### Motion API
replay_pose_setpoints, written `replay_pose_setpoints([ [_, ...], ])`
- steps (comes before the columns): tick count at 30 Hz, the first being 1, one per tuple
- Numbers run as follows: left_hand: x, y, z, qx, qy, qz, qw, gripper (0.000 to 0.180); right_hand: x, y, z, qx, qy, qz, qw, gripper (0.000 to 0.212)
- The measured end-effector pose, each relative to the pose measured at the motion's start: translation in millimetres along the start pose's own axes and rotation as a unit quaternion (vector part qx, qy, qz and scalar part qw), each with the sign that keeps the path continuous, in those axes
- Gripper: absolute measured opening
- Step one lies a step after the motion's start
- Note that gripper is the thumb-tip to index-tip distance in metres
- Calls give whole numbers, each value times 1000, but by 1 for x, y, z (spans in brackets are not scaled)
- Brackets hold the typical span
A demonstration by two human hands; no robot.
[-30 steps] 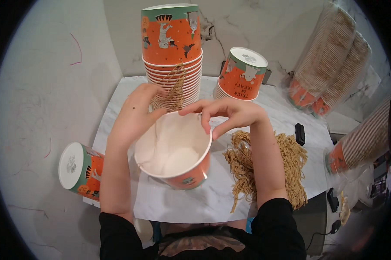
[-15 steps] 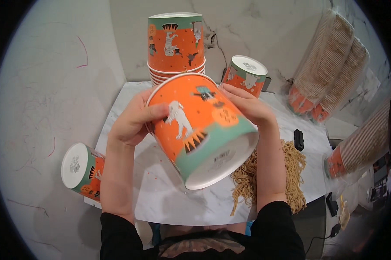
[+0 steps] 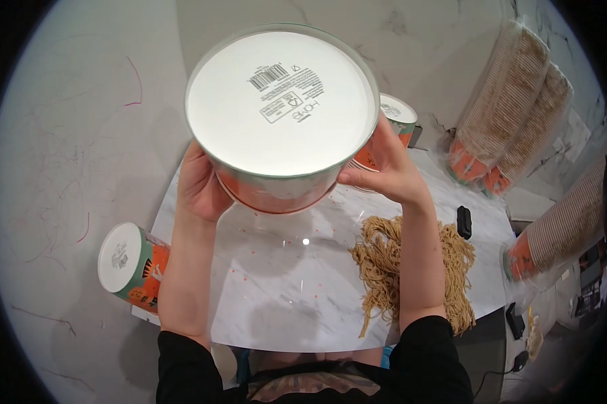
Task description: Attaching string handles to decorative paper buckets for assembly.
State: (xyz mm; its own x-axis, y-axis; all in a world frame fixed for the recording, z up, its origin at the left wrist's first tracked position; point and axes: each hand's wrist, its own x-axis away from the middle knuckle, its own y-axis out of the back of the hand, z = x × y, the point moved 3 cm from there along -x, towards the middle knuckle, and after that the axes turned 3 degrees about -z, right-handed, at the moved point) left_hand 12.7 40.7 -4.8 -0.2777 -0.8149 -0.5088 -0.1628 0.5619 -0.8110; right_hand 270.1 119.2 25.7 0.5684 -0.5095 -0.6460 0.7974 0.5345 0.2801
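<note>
Holding an upturned orange paper bucket [image 3: 283, 121] above the far side of the table [image 3: 270, 289], white base uppermost, with left hand [image 3: 201, 185] and right hand [image 3: 391, 168] at opposite sides, fingers [image 3: 384, 137] clamped on its wall. Near right, under the right forearm, tan strands [image 3: 374, 259]; at left, a similar bucket [image 3: 152, 266], base showing.
</note>
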Motion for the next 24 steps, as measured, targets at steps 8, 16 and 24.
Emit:
replay_pose_setpoints([
  [8,-2,-15,4,-3,-77,-101,992,39,5,-25,39,69,75,-11,995,129],
  [16,0,-22,-1,92,38,-121,988,42,-13,-22,42,-58,26,6,998,149],
  [24,19,-42,-31,-35,-155,-184,970,81,-136,-49,83,-47,138,-62,987,123],
])
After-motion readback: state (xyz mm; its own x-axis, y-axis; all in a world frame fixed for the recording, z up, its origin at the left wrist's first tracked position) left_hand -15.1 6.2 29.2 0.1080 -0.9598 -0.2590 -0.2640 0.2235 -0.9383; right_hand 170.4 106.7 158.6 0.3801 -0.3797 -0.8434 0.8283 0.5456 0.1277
